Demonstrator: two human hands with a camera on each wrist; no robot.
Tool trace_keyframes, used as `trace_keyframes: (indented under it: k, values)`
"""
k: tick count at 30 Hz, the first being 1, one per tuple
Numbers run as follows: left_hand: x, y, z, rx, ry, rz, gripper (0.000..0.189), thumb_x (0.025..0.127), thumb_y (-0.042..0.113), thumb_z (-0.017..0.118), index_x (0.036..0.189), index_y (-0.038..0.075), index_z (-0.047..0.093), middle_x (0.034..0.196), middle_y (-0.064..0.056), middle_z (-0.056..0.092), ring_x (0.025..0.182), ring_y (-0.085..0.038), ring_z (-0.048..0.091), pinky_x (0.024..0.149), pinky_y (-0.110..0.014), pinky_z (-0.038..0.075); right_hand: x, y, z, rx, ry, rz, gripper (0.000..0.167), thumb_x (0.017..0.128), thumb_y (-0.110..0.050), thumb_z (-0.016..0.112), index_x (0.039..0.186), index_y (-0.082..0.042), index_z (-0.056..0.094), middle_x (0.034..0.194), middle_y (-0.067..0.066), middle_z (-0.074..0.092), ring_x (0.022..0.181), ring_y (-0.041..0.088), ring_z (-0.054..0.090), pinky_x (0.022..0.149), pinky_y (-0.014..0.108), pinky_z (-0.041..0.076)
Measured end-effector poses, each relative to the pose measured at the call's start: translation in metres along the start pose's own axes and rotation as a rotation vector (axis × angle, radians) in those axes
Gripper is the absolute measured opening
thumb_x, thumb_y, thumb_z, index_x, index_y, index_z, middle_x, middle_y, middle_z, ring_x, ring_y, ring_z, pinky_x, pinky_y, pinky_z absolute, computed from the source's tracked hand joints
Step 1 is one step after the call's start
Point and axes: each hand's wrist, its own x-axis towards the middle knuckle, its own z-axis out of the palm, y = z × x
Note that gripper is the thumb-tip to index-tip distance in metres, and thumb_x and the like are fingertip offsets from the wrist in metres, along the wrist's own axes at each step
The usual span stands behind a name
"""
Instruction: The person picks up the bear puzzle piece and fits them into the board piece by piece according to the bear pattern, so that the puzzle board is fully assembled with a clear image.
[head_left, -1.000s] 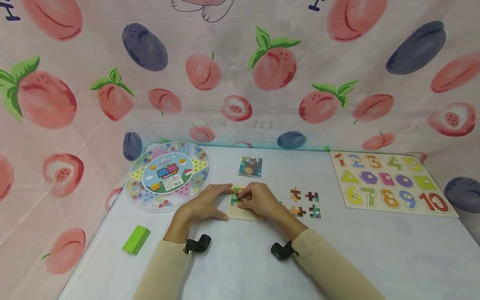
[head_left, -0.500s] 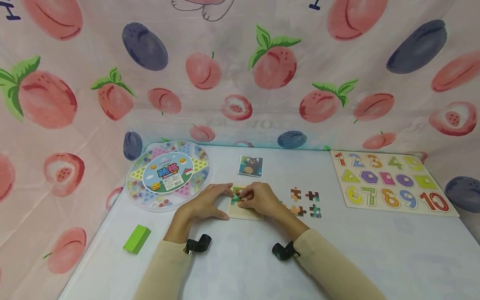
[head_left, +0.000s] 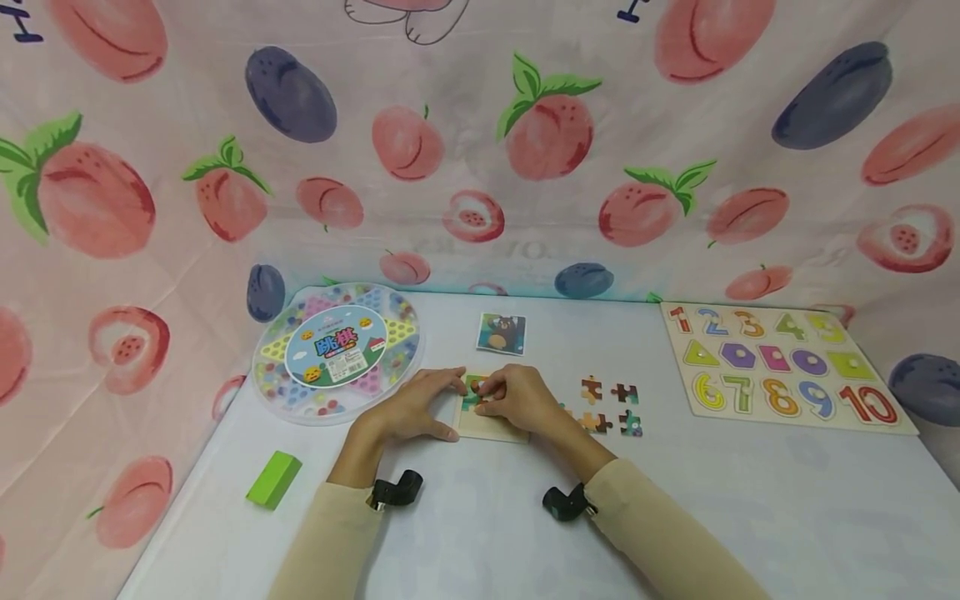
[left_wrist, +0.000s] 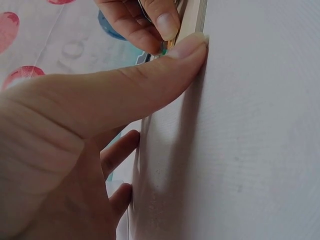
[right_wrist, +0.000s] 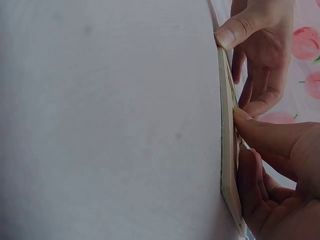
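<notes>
A small wooden puzzle board lies on the table, with green and orange jigsaw pieces in its far left part. My left hand spans the board's left side, thumb at the near corner and index finger at the far one. In the left wrist view its thumb lies straight against the board's edge. My right hand is over the board, thumb and index finger pinching a jigsaw piece low on its surface. Fingers mostly cover that piece. The right wrist view shows the board's pale edge beside both hands.
Loose jigsaw pieces lie right of the board, some partly behind my right wrist. A bear picture card lies beyond it. Left stand a round Chinese checkers set and a green block. A number board lies far right.
Both hands keep their places at the board. The right fingertips have shifted very slightly to the right; nothing else has visibly moved.
</notes>
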Motion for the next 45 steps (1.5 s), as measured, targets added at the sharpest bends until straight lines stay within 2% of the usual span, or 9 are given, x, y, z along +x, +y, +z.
trace_keyframes:
  k: [6, 11, 19, 25, 29, 34, 39, 42, 45]
  values:
    - [0.000, -0.001, 0.000, -0.008, -0.004, -0.016, 0.056, 0.076, 0.020, 0.089, 0.125, 0.017, 0.062, 0.166, -0.005, 0.038, 0.154, -0.032, 0.030, 0.128, -0.059, 0.023, -0.002, -0.001, -0.004, 0.007, -0.049, 0.015, 0.021, 0.083, -0.023, 0.085, 0.099, -0.011, 0.079, 0.088, 0.002, 0.068, 0.072, 0.010, 0.055, 0.062, 0.018, 0.045]
    - [0.000, 0.001, 0.000, -0.010, -0.005, -0.020, 0.057, 0.076, 0.020, 0.089, 0.126, 0.018, 0.062, 0.166, -0.005, 0.038, 0.155, -0.032, 0.030, 0.128, -0.059, 0.022, -0.009, 0.000, -0.018, 0.053, -0.070, -0.003, 0.022, 0.087, -0.022, 0.081, 0.107, -0.012, 0.078, 0.098, 0.003, 0.072, 0.081, 0.010, 0.061, 0.068, 0.021, 0.051]
    - [0.000, 0.001, 0.000, -0.002, 0.004, -0.011, 0.058, 0.075, 0.018, 0.089, 0.126, 0.016, 0.062, 0.166, -0.004, 0.038, 0.154, -0.032, 0.031, 0.129, -0.057, 0.022, -0.023, 0.011, -0.060, 0.040, -0.019, -0.031, 0.029, 0.094, -0.026, 0.074, 0.120, -0.013, 0.074, 0.124, 0.006, 0.071, 0.100, 0.019, 0.069, 0.071, 0.027, 0.055]
    - [0.000, -0.001, 0.002, -0.022, 0.012, -0.029, 0.060, 0.074, 0.017, 0.090, 0.127, 0.016, 0.063, 0.167, -0.003, 0.037, 0.154, -0.032, 0.030, 0.129, -0.056, 0.021, -0.035, 0.031, -0.086, -0.034, 0.033, -0.007, 0.031, 0.095, -0.030, 0.073, 0.121, -0.014, 0.073, 0.125, 0.006, 0.071, 0.105, 0.023, 0.066, 0.072, 0.028, 0.052]
    - [0.001, -0.001, 0.003, -0.019, 0.010, -0.028, 0.060, 0.074, 0.016, 0.090, 0.127, 0.016, 0.062, 0.166, -0.003, 0.038, 0.155, -0.031, 0.030, 0.130, -0.055, 0.021, -0.043, 0.047, -0.099, -0.040, 0.063, 0.014, 0.032, 0.094, -0.029, 0.073, 0.121, -0.013, 0.073, 0.125, 0.009, 0.071, 0.110, 0.027, 0.063, 0.070, 0.028, 0.054]
    - [0.002, -0.001, 0.004, -0.016, 0.008, -0.029, 0.062, 0.074, 0.017, 0.090, 0.129, 0.016, 0.062, 0.166, -0.002, 0.038, 0.155, -0.031, 0.030, 0.130, -0.055, 0.021, -0.052, 0.064, -0.109, -0.059, 0.092, 0.045, 0.035, 0.094, -0.030, 0.073, 0.125, -0.013, 0.071, 0.128, 0.010, 0.069, 0.116, 0.029, 0.061, 0.078, 0.029, 0.056]
    - [0.001, -0.002, 0.005, -0.023, 0.013, -0.033, 0.063, 0.073, 0.017, 0.091, 0.129, 0.015, 0.062, 0.166, -0.001, 0.039, 0.155, -0.030, 0.030, 0.130, -0.055, 0.021, -0.058, 0.074, -0.115, -0.051, 0.089, 0.086, 0.039, 0.096, -0.031, 0.071, 0.130, -0.013, 0.068, 0.138, 0.012, 0.065, 0.123, 0.033, 0.059, 0.090, 0.043, 0.059]
    - [0.001, -0.002, 0.005, -0.025, 0.014, -0.031, 0.062, 0.073, 0.017, 0.091, 0.128, 0.015, 0.061, 0.166, 0.000, 0.038, 0.154, -0.030, 0.031, 0.129, -0.055, 0.021, -0.060, 0.079, -0.117, -0.053, 0.085, 0.097, 0.038, 0.095, -0.029, 0.071, 0.130, -0.013, 0.068, 0.143, 0.013, 0.062, 0.130, 0.037, 0.056, 0.099, 0.055, 0.055]
    - [0.001, -0.003, 0.004, -0.025, 0.018, -0.024, 0.061, 0.074, 0.017, 0.090, 0.127, 0.015, 0.061, 0.166, 0.000, 0.038, 0.154, -0.030, 0.031, 0.129, -0.055, 0.021, -0.060, 0.083, -0.118, -0.065, 0.081, 0.097, 0.040, 0.093, -0.029, 0.074, 0.129, -0.013, 0.068, 0.145, 0.015, 0.061, 0.135, 0.040, 0.053, 0.104, 0.060, 0.051]
